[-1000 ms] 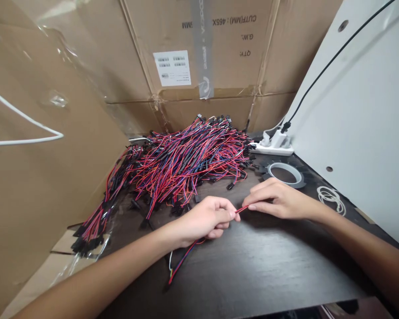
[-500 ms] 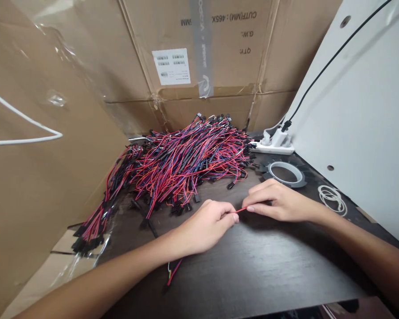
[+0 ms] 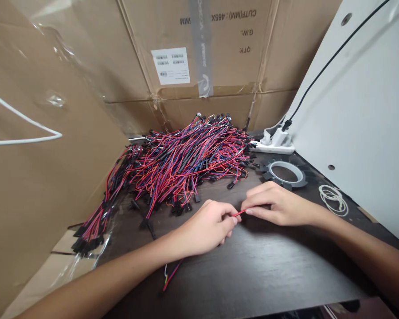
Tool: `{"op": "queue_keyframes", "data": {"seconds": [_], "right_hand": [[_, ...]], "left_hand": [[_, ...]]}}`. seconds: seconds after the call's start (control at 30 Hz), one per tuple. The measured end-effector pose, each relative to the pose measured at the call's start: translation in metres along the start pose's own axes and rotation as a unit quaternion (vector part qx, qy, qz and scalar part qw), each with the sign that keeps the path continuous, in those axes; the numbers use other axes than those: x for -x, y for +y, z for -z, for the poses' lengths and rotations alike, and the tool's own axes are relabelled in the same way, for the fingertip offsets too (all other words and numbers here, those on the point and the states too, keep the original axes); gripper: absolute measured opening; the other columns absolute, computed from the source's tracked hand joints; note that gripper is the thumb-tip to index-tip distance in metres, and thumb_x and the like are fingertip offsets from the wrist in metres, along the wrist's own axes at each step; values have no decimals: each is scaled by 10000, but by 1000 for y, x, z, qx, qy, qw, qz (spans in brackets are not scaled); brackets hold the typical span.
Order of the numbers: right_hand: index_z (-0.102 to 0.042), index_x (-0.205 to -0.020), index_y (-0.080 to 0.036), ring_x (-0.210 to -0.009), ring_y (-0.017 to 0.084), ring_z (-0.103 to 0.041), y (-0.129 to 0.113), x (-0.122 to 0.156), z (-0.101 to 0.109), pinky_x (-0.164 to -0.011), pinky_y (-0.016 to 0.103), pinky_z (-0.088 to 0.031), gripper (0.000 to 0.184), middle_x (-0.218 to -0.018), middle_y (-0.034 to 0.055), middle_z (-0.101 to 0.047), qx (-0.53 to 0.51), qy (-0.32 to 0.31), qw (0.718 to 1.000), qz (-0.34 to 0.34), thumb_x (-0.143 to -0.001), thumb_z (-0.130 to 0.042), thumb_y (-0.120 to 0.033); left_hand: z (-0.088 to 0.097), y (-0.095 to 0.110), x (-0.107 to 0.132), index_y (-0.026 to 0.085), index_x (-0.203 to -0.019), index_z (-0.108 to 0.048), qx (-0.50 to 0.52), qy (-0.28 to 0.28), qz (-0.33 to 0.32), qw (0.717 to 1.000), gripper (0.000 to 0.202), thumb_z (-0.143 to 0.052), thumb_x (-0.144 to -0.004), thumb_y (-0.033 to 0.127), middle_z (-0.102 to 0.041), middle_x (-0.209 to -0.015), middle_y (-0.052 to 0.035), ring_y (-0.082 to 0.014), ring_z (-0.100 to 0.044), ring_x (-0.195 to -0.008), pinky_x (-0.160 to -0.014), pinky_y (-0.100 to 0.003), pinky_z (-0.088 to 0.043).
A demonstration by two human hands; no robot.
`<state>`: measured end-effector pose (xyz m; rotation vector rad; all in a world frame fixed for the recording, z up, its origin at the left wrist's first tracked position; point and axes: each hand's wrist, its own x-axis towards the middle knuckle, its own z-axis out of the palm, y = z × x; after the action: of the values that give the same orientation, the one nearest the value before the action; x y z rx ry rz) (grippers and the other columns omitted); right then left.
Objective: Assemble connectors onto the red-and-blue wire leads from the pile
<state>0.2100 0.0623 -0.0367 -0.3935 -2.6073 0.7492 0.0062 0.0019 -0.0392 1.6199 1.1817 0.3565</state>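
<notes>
A short stretch of red wire (image 3: 239, 213) shows between my two hands, low over the dark tabletop (image 3: 252, 270). My left hand (image 3: 211, 226) is closed, pinching the wire between thumb and forefinger. From the other side, my right hand (image 3: 274, 204) pinches it with thumb and fingertips. Under my left forearm, a multicoloured wire end (image 3: 168, 281) sticks out toward me; whether it belongs to the same wire is hidden. Beyond my hands lies a big heap of wire harnesses (image 3: 193, 159), red, blue and purple, with black connectors.
A roll of tape (image 3: 299, 177) with dark strips stuck round it lies past my right hand. Nearby are a white power strip (image 3: 274, 148) and a coil of pale cord (image 3: 334, 201). Cardboard (image 3: 226, 110) walls the back and left; a white panel (image 3: 359, 102) stands right.
My hands have shifted slightly, and the red wire between them is tilted a little differently. The wire end under my left forearm has moved a bit left and down.
</notes>
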Motion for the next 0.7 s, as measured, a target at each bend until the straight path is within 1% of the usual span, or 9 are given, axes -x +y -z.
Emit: {"op": "queue_keyframes", "data": {"seconds": [0.13,0.23,0.4,0.57,0.7], "right_hand": [[-694,-845,-107,-615,122,-556,-5,-2,-5,-588,221,-403,233,-703,61,-648,-6,3,1000,1,-920,-478,-154],[-696,-832,-104,-608,124,-549,-6,-3,-8,-578,222,-395,235,-685,59,-640,-4,3,1000,1,-916,-482,-152],[-696,-837,-110,-598,118,-546,-6,-4,-8,-577,218,-399,237,-690,57,-647,-6,5,1000,-9,-912,-474,-146],[-689,-804,-109,-592,119,-548,-7,-5,-8,-576,219,-399,239,-685,58,-651,-4,3,1000,-17,-897,-471,-135],[-680,-814,-117,-606,124,-568,-8,-5,-9,-585,220,-407,222,-700,58,-666,-4,3,1000,-30,-888,-471,-141]], "left_hand": [[-1,1,0,132,-841,-618,-11,14,-7,1000,267,-453,-866,340,-518,-573,35,-83,-486,-448,-451,-189,-360],[0,1,0,134,-804,-623,-28,30,-11,999,245,-472,-858,319,-504,-529,41,-82,-470,-431,-450,-191,-347],[-1,-2,-1,140,-809,-593,-17,51,-16,998,244,-428,-877,306,-531,-571,34,-86,-514,-428,-443,-186,-374],[-2,-5,-1,139,-763,-578,-40,46,-24,998,272,-400,-892,299,-552,-570,22,-83,-536,-436,-455,-178,-386],[-2,-4,0,141,-777,-575,-34,40,-20,998,265,-394,-893,296,-570,-590,14,-87,-544,-449,-440,-175,-380]]}}
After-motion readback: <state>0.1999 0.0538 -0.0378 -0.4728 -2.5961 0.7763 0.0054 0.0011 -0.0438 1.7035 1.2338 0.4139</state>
